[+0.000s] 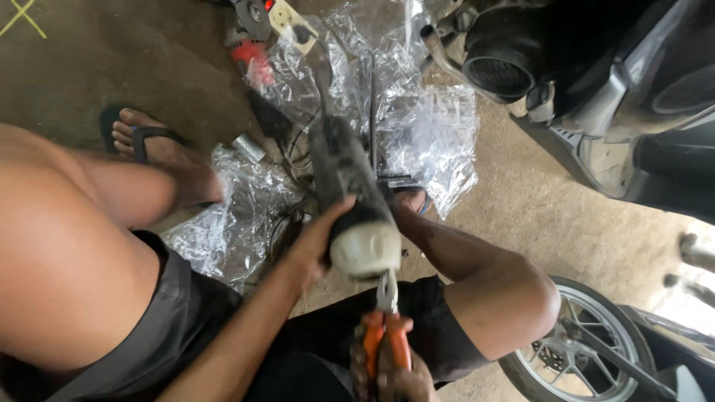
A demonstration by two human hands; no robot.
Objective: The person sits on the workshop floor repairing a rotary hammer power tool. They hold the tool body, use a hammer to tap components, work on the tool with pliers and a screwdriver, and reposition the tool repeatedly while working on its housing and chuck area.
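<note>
We see the left hand (pixel 316 242) wrapped around the near end of a long dark exhaust muffler (pixel 346 175), fingers curled against its left side just behind the pale rounded end cap (pixel 365 249). The muffler runs away from us over crumpled clear plastic sheeting (pixel 424 126) spread on the concrete floor (pixel 536 216). Below the cap, the right hand (pixel 391 372) is closed around the orange handles of a pair of pliers (pixel 386 327), whose nose points up and touches the cap's lower edge. A motorcycle wheel (pixel 577 342) stands at the lower right
</note>
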